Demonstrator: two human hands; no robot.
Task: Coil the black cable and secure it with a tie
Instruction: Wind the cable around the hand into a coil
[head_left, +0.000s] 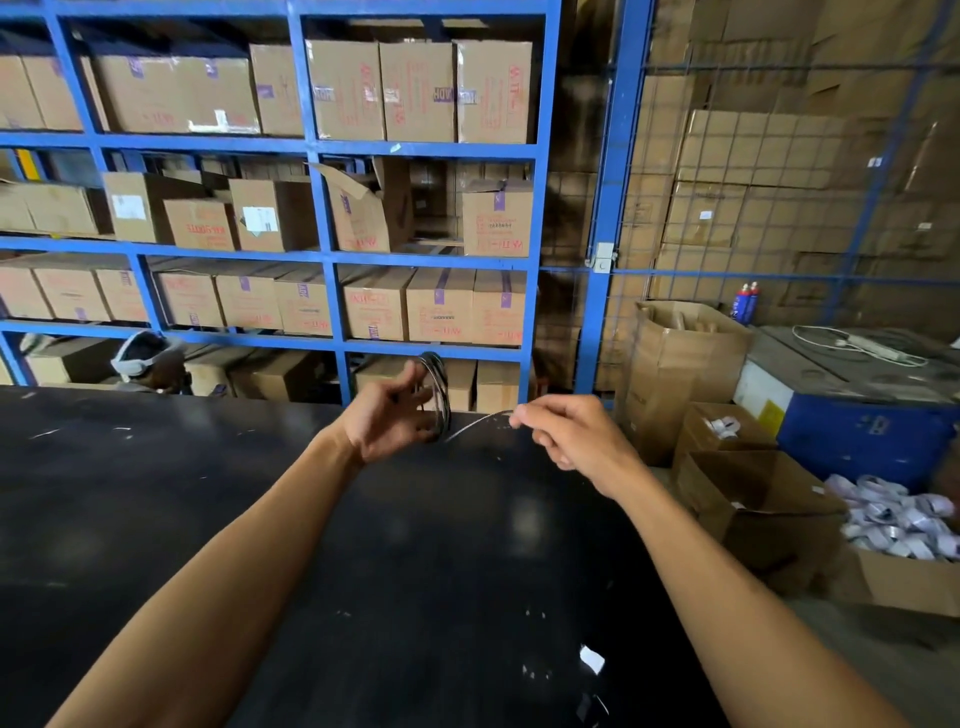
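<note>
Above the black table top (208, 493), the left hand (387, 415) is raised palm-in, fingers curled around a thin black cable coil (440, 395) standing upright. The right hand (566, 436), knuckles up, pinches the cable's loose strand just beside it.

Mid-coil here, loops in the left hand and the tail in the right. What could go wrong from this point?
1. The coil sits in an open, loose-looking left hand; the loops could spring apart or slip off.
2. The right hand only pinches the thin free end at the fingertips, so it may slip and slacken.
3. No tie is visible within reach on the black table; fetching one risks the coil unwinding.
</note>
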